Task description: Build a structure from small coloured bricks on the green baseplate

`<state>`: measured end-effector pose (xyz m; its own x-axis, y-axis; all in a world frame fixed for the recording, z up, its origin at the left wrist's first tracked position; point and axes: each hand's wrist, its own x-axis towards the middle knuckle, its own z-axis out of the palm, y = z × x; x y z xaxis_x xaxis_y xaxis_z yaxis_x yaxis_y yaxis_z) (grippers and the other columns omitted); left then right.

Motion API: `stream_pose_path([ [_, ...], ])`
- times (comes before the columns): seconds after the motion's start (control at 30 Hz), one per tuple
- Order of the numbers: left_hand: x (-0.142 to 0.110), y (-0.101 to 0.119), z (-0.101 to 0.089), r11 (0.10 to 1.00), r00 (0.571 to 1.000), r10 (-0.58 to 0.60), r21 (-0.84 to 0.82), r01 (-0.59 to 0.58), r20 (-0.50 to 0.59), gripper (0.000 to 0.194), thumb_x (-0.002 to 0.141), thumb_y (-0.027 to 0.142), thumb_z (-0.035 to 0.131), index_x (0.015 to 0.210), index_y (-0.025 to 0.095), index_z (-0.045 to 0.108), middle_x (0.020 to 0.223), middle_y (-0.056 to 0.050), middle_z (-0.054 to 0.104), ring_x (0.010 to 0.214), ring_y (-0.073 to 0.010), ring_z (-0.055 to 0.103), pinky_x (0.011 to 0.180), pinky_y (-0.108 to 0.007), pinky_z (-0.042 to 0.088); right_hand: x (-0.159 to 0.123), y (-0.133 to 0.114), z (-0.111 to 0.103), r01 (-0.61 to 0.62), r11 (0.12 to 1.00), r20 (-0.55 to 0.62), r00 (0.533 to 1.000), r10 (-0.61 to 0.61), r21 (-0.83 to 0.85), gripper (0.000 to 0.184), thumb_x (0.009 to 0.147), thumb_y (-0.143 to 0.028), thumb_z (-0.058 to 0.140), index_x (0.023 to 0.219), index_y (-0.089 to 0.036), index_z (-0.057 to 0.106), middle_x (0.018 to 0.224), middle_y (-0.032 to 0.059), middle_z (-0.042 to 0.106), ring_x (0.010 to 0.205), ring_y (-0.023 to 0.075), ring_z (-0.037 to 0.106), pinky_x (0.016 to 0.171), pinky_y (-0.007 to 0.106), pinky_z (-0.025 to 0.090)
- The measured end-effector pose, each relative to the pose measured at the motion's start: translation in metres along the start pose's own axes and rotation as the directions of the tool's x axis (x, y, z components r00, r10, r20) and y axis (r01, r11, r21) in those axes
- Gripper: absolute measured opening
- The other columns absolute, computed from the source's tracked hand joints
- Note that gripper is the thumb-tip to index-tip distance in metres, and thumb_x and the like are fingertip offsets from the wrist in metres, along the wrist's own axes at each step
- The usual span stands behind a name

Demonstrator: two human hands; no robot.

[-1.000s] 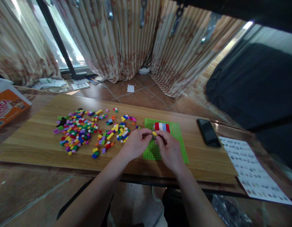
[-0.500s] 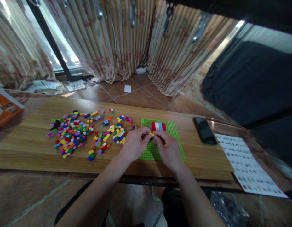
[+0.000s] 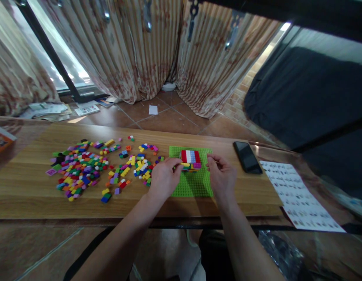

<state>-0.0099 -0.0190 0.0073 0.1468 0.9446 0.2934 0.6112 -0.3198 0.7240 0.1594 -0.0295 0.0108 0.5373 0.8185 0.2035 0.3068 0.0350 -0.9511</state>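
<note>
On the green baseplate [image 3: 197, 185] stands a small block build [image 3: 190, 157] with red, white and light-blue bricks on top and a magenta brick at its front right. My left hand [image 3: 165, 175] is closed in a pinch at the build's front left, its fingertips at a yellow brick [image 3: 186, 166]. Just right of the build, apart from it, is my right hand [image 3: 223, 177] over the plate's right edge. Its fingers are curled in, and whatever may be between them is hidden.
Many loose coloured bricks [image 3: 81, 168] lie heaped on the wooden board [image 3: 134, 207] to the left, with smaller groups nearer the plate. A black phone [image 3: 247, 157] and a printed sheet [image 3: 300, 197] lie to the right. Curtains [image 3: 151, 50] hang behind.
My hands held a small yellow piece together over the plate; now they are apart. My right hand has moved right, uncovering the build's front. The view has shifted right.
</note>
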Motion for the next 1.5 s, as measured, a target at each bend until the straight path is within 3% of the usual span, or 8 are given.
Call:
stream_pose_path([
  [0.33, 0.002, 0.004, 0.004, 0.994, 0.995, -0.102, 0.049, 0.101, 0.006, 0.016, 0.087, 0.023, 0.061, 0.094, 0.020, 0.075, 0.093, -0.004, 0.077, 0.075, -0.0176, 0.068, 0.070, -0.028, 0.049, -0.001, 0.004, 0.005, -0.025, 0.999, 0.086, 0.996, 0.029, -0.042, 0.029, 0.077, -0.040, 0.063, 0.089, -0.016, 0.072, 0.085, 0.0076, 0.073, 0.071, 0.0188, 0.064, 0.069, 0.034, 0.051],
  [0.6, 0.003, 0.004, 0.004, 0.996, 0.996, -0.085, 0.039, 0.084, 0.017, 0.015, 0.086, 0.022, 0.060, 0.093, 0.020, 0.074, 0.092, -0.005, 0.077, 0.074, -0.0167, 0.067, 0.069, -0.027, 0.048, -0.005, 0.013, 0.019, 0.027, 0.995, 0.152, 0.988, -0.013, -0.092, 0.048, 0.074, -0.046, 0.070, 0.112, -0.016, 0.064, 0.110, 0.0120, 0.069, 0.094, 0.0232, 0.065, 0.086, 0.042, 0.051],
  [1.17, 0.002, 0.006, 0.002, 0.987, 0.986, -0.157, -0.024, 0.159, 0.053, 0.017, 0.086, 0.021, 0.060, 0.090, 0.019, 0.076, 0.090, -0.006, 0.077, 0.076, -0.0188, 0.068, 0.073, -0.029, 0.047, -0.006, 0.012, 0.032, -0.013, 0.999, 0.149, 0.989, 0.018, -0.032, 0.041, 0.076, -0.037, 0.069, 0.110, -0.016, 0.063, 0.106, 0.0111, 0.071, 0.091, 0.0218, 0.067, 0.086, 0.040, 0.053],
  [1.33, 0.004, 0.007, -0.001, 0.981, 0.981, -0.181, -0.061, 0.185, 0.067, 0.027, 0.089, 0.025, 0.053, 0.074, 0.017, 0.074, 0.069, -0.004, 0.072, 0.061, -0.0154, 0.061, 0.060, -0.026, 0.041, -0.007, 0.010, 0.032, 0.011, 0.999, 0.147, 0.989, -0.005, -0.046, 0.039, 0.076, -0.038, 0.068, 0.109, -0.017, 0.063, 0.103, 0.0107, 0.072, 0.088, 0.0215, 0.067, 0.085, 0.040, 0.053],
  [1.5, 0.008, 0.005, 0.002, 0.947, 0.967, -0.243, -0.197, 0.253, 0.077, 0.025, 0.085, 0.031, 0.057, 0.071, 0.017, 0.073, 0.058, -0.002, 0.066, 0.058, -0.0146, 0.059, 0.056, -0.024, 0.040, -0.008, 0.008, 0.032, 0.005, 0.998, 0.144, 0.990, 0.003, -0.055, 0.040, 0.076, -0.039, 0.068, 0.109, -0.016, 0.063, 0.102, 0.0106, 0.072, 0.087, 0.0216, 0.067, 0.083, 0.039, 0.053],
])
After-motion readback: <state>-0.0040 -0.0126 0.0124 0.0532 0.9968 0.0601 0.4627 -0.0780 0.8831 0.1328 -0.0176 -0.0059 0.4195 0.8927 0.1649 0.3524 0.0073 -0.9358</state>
